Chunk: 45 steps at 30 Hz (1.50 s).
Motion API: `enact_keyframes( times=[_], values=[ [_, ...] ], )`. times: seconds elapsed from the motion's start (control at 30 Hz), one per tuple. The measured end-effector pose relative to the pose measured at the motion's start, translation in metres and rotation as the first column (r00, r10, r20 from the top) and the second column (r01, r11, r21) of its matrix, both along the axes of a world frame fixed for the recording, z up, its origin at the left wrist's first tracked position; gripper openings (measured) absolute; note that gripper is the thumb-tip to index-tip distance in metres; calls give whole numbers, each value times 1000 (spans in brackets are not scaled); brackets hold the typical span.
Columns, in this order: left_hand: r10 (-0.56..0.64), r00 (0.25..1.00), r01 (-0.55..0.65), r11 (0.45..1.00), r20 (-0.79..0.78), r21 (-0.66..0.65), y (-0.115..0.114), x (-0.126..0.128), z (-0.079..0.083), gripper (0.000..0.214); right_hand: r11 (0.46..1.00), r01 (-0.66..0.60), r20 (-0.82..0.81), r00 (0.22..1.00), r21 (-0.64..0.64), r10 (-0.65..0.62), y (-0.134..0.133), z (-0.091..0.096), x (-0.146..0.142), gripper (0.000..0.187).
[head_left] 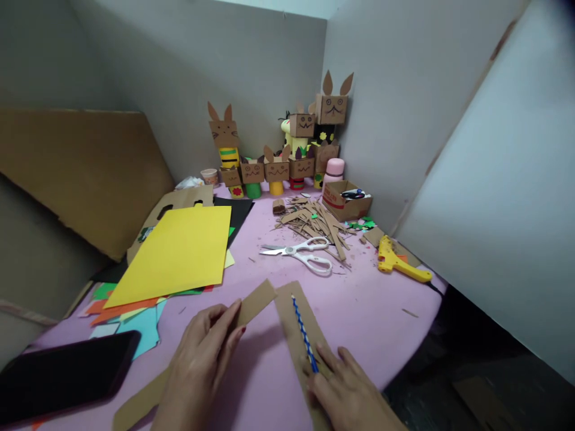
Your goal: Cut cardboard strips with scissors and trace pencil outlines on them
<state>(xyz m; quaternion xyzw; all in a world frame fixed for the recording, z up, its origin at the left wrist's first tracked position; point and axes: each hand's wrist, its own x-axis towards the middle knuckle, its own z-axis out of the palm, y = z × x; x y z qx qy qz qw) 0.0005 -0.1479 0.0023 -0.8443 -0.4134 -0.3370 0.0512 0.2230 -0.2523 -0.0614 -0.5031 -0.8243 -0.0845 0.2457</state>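
My left hand (202,341) pinches a narrow cardboard strip (257,301) between thumb and fingers, its far end raised towards the middle. Another stretch of cardboard (141,404) shows behind the wrist; whether it is the same strip is hidden. A second, longer cardboard strip (294,323) lies on the table under my right hand (344,383). Along that strip points a blue-and-white pencil (303,332), tip away from me. My right fingers are closed around its near end, which they partly cover. White-handled scissors (299,252) lie beyond both hands.
A yellow sheet (179,251) tops coloured papers at left, near a black phone (67,371). Cardboard scraps (314,221) are heaped behind the scissors. A yellow glue gun (399,263) lies right, near a small box (345,203). Several cardboard animal figures (276,170) line the back.
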Motion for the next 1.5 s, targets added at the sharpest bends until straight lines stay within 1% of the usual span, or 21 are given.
enact_keyframes(
  times=[0.07, 0.1, 0.17, 0.2, 0.23, 0.27, 0.3, 0.37, 0.43, 0.5, 0.53, 0.6, 0.7, 0.8, 0.87, 1.07, 1.17, 1.33, 1.4, 1.5],
  values=[
    [-35, 999, 35, 999, 18, -10, -2, -2, 0, 35, 994, -96, 31, 995, -60, 98, 4, 6, 14, 8],
    [-54, 998, 54, 999, 22, -3, -3, -3, -1, 34, 983, -136, 51, 988, -127, 143, 7, 11, 24, 10],
    [-92, 996, 92, 996, 2, 15, -6, -3, -3, 32, 957, -139, 54, 986, -253, 158, 15, 21, 44, 10],
    [-112, 994, 112, 993, -17, 23, -7, -2, -5, 31, 931, -157, 54, 981, -331, 184, 19, 25, 54, 13],
    [-136, 990, 136, 990, -43, 20, -9, 0, -7, 30, 920, -142, 54, 983, -364, 173, 24, 30, 64, 18],
    [-162, 984, 162, 987, -72, 2, -12, 2, -10, 29, 915, -160, 55, 979, -370, 194, 28, 33, 73, 24],
    [-190, 977, 189, 982, -98, -19, -14, 4, -14, 28, 918, -137, 49, 985, -372, 167, 32, 36, 80, 30],
    [-262, 955, 257, 965, -138, -54, -17, 11, -22, 28, 935, -98, 14, 994, -341, 109, 35, 39, 88, 34],
    [-309, 940, 310, 951, -146, -22, -18, 19, -29, 26, 944, -51, -43, 998, -326, 39, 35, 39, 88, 26],
    [-323, 933, 330, 944, -159, 22, -17, 25, -35, 24, 942, -15, -76, 997, -335, -11, 33, 37, 83, 12],
    [-326, 929, 335, 942, -173, 24, -16, 28, -38, 24, 939, -2, -76, 997, -343, -26, 33, 36, 81, 9],
    [-325, 924, 331, 944, -201, -4, -14, 31, -43, 24, 932, 8, -65, 997, -362, -34, 35, 32, 79, 5],
    [-326, 919, 323, 945, -222, -52, -14, 29, -49, 25, 909, -17, -53, 999, -416, -5, 42, 31, 85, 2],
    [-340, 915, 330, 941, -217, -82, -15, 26, -52, 26, 877, -51, -24, 999, -478, 45, 49, 35, 94, 2],
    [-342, 918, 327, 939, -200, -108, -17, 25, -51, 26, 867, -70, -10, 997, -493, 74, 52, 38, 98, 3],
    [-348, 932, 319, 922, -105, -219, -21, 23, -41, 29, 870, -125, -59, 992, -477, 110, 58, 40, 105, 8],
    [-330, 939, 297, 921, -98, -254, -22, 22, -41, 30, 861, -123, -55, 992, -493, 110, 58, 37, 107, 9],
    [-323, 942, 287, 916, -92, -280, -26, 18, -42, 31, 883, -131, -92, 991, -452, 100, 57, 34, 108, 9],
    [-299, 949, 257, 919, -100, -300, -26, 17, -40, 30, 879, -131, -102, 990, -458, 94, 57, 35, 107, 8],
    [-220, 965, 169, 938, -141, -303, -25, 16, -37, 31, 873, -129, -126, 989, -470, 78, 57, 37, 105, 6]
  ],
)
